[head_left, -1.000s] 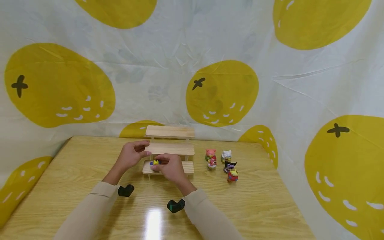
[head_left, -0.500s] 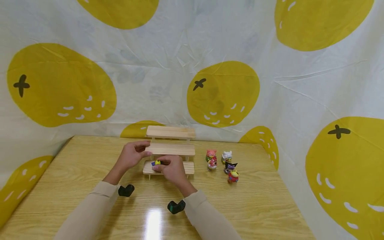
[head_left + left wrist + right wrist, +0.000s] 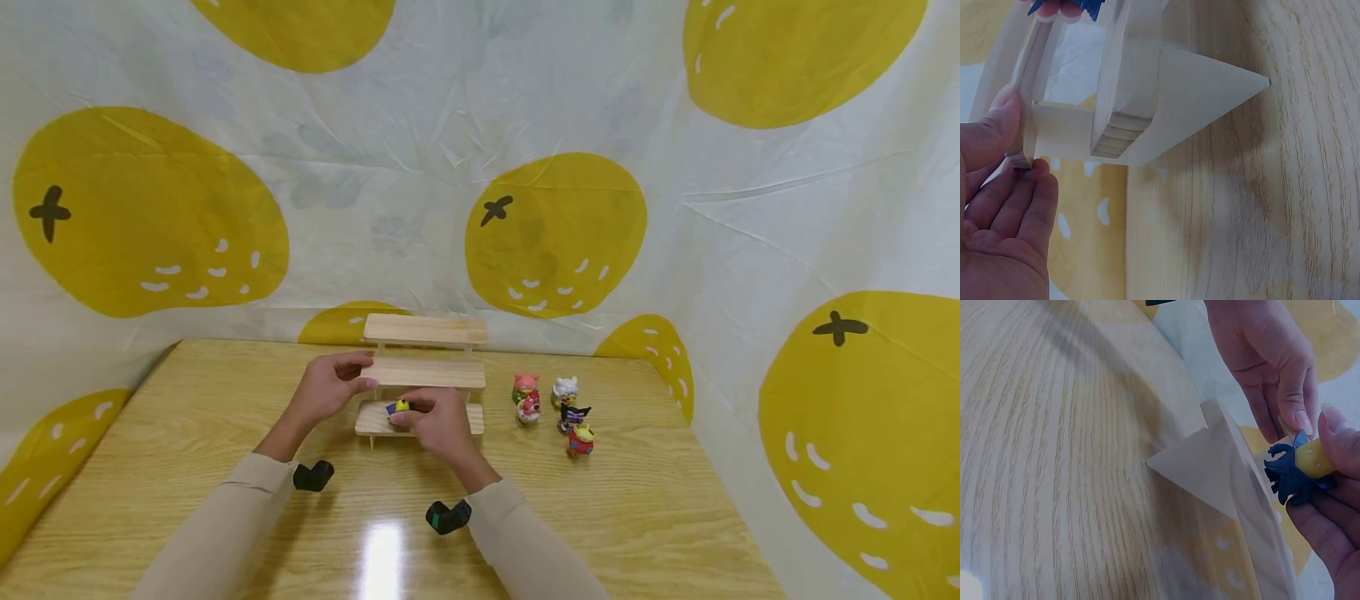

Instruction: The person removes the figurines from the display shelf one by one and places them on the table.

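A three-tier wooden display stand (image 3: 427,375) stands at the back of the table. My left hand (image 3: 324,390) grips the left end of its middle shelf, thumb on top and fingers beneath, as the left wrist view shows. In my right hand (image 3: 444,423) a small blue and yellow figurine (image 3: 1294,472) is pinched between thumb and fingers. It is held close over the lowest shelf (image 3: 367,423), left of the middle. The right wrist view has the figurine lying sideways in frame, its yellow part partly covered by the thumb.
Right of the stand, several small figurines are grouped on the table: a pink one (image 3: 526,385), a red and white one (image 3: 528,410), a white one (image 3: 565,391), a black and purple one (image 3: 573,417) and a red and yellow one (image 3: 581,442). Behind hangs a patterned cloth (image 3: 420,233).
My right hand has shifted slightly to the right along the lowest shelf with the figurine. The left hand keeps its hold on the middle shelf.
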Available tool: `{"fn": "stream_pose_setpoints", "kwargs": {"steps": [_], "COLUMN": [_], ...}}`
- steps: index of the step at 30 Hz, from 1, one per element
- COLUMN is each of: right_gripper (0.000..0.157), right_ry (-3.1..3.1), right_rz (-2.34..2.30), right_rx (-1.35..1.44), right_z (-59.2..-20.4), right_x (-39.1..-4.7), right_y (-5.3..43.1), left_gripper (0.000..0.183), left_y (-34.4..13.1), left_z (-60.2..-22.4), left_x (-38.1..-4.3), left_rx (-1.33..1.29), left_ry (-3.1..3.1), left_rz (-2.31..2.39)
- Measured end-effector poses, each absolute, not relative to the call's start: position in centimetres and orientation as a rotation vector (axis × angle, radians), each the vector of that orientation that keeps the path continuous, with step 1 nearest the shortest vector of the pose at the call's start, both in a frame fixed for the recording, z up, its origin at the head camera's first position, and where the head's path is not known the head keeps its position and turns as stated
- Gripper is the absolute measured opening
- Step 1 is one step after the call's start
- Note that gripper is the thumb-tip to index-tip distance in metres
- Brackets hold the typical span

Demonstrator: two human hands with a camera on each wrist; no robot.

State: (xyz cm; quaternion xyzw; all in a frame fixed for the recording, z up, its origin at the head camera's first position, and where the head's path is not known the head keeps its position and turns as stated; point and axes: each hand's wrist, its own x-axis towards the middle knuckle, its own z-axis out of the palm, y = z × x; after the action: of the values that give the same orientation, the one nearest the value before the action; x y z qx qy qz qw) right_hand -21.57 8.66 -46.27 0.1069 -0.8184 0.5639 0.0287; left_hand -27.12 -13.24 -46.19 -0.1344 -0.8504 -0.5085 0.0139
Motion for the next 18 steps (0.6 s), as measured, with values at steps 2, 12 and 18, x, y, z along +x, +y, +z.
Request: {"fn": "stream_pose_setpoints", "kwargs": {"steps": [2,12,18], "right_gripper": [0.022,0.022,0.026], "right_ry": [-2.532,-2.518,-2.522], "right_rz": [1.736,1.735,1.743], "right_rx": [0.323,0.3,0.28], "right_z": [-46.2,-46.4,-46.4], "right_x": [-21.5,-21.4,-21.3], "right_y": [8.8,9.7,10.2], "left_gripper": [0.039,0.039,0.04], "left_y": [-13.2,-13.2,-13.2], "left_z": [-46.2,-46.2,-46.1], "left_x": [-27.1,-27.1,-27.2], "left_rx": [-0.416,-0.427,-0.424], "left_ry": [-2.649,-2.652,-2.657], "left_rz": [-1.586,-1.596,-1.584]}}
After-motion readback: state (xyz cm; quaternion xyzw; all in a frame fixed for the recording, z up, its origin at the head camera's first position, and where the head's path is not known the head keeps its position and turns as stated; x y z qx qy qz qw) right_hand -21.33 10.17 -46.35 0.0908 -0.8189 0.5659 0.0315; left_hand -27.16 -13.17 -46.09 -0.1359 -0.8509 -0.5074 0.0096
